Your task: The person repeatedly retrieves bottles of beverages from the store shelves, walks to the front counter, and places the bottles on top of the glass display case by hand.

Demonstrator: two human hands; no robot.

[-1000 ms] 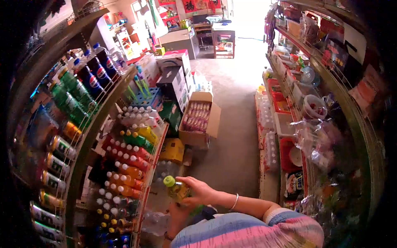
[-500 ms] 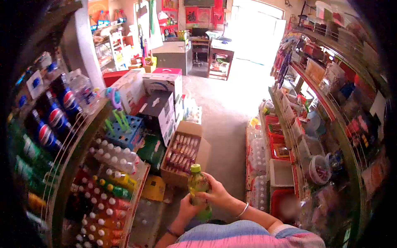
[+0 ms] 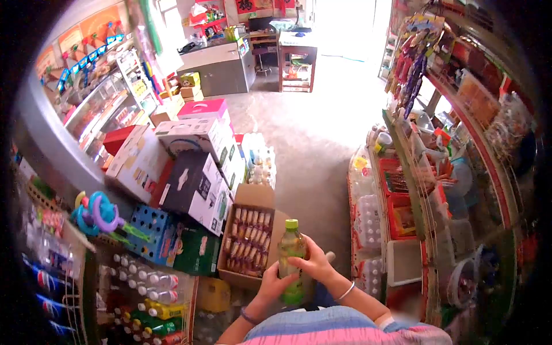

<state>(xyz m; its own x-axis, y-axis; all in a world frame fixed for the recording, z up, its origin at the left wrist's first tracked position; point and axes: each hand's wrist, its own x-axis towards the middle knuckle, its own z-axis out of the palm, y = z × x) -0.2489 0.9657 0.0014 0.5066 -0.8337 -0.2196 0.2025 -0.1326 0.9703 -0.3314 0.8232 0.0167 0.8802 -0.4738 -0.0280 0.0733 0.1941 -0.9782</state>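
A green drink bottle [image 3: 291, 261] with a lime-green cap stands upright in front of my body. My right hand [image 3: 313, 261] wraps its upper right side, thumb across the front. Lower on the left, my left hand [image 3: 276, 286] grips the bottle too. The far fingers of both hands are hidden behind it. Just beyond the bottle, to the left, sits an open cardboard box [image 3: 253, 198] holding rows of small wrapped packs [image 3: 247, 238].
Stacked cartons [image 3: 195, 184] and bottle shelves line the left side. Shelving with baskets and a white bin [image 3: 403, 261] runs along the right. An aisle floor [image 3: 313, 149] leads to a desk [image 3: 296, 40] and a bright doorway.
My view has moved forward along the aisle; the cartons and open box now appear nearer. Both hands still hold the bottle, which sits slightly further right in view.
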